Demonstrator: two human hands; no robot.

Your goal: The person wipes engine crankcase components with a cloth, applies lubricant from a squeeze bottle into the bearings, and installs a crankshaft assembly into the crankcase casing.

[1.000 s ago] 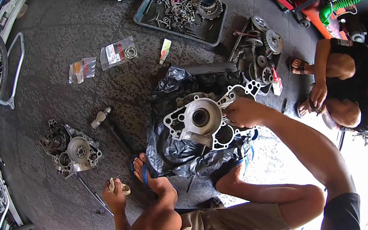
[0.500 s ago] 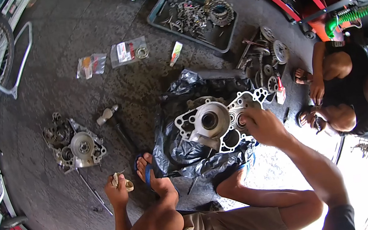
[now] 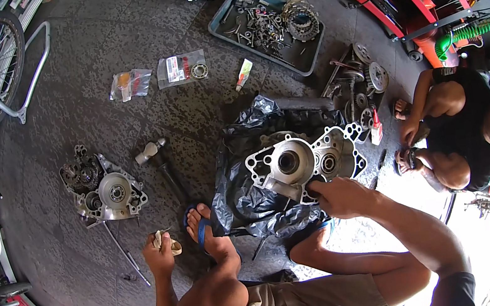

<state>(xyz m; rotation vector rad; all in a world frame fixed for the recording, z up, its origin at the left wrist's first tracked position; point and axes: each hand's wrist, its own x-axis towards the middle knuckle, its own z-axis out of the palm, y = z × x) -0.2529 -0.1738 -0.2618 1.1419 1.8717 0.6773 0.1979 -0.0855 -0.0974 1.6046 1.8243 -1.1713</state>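
Note:
A bare metal crankcase half (image 3: 292, 160) rests on a black plastic bag (image 3: 234, 183) on the floor in front of me. My right hand (image 3: 346, 196) is closed at its near edge, thumb and fingers curled at the rim of the small lower round opening. The fingertips are partly hidden there. Low on the left, my left hand (image 3: 159, 256) grips a crumpled beige cloth-like piece (image 3: 173, 246) off the floor. Farther left lies another crankcase half (image 3: 116, 191) with gears in it. Between the two halves is a hammer (image 3: 164, 168) with a dark handle.
A grey-green tray (image 3: 234, 40) holds bolts and clutch parts. Bagged parts (image 3: 172, 70) and a small tube (image 3: 244, 74) lie nearer. Gears and shafts (image 3: 376, 77) sit at right, close to a squatting person (image 3: 459, 121). A thin rod (image 3: 127, 253) lies left of my foot.
My right hand has moved from over the crankcase half's right side down to its near edge, uncovering a bearing seat. My left hand keeps its hold. The view has shifted slightly.

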